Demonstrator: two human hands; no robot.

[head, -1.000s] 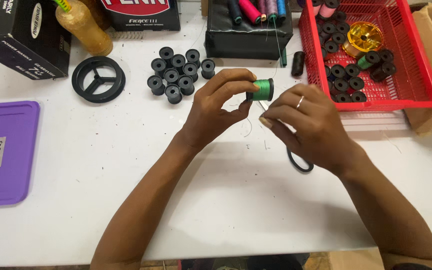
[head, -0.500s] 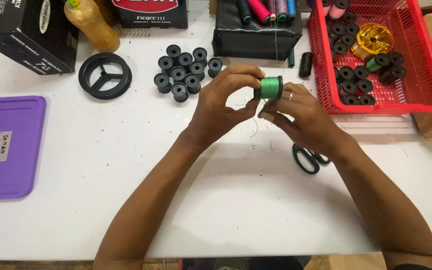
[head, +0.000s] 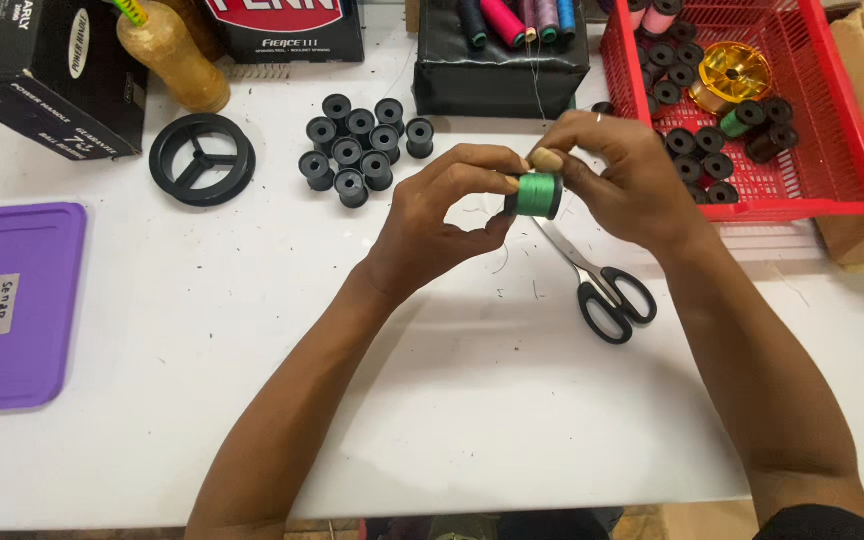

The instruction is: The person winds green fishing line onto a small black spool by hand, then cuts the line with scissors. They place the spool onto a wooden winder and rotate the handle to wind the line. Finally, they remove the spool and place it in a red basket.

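The green spool (head: 536, 194) was held above the white table (head: 452, 400), between both hands; the left hand (head: 442, 220) was clamped on its near end with thumb and fingers; the right hand (head: 622, 180) was clamped on its far side, thumb on top. Black scissors (head: 607, 290) lay on the table just below and to the right of the spool, blades pointing toward it; a cluster of black bobbins (head: 362, 148) stood to the left of the spool; a black wheel (head: 202, 158) lay further left; a red basket (head: 812, 110) holding more bobbins and a gold reel (head: 732, 75) stood to the right of the spool; a purple lid (head: 12, 305) lay far to the left.
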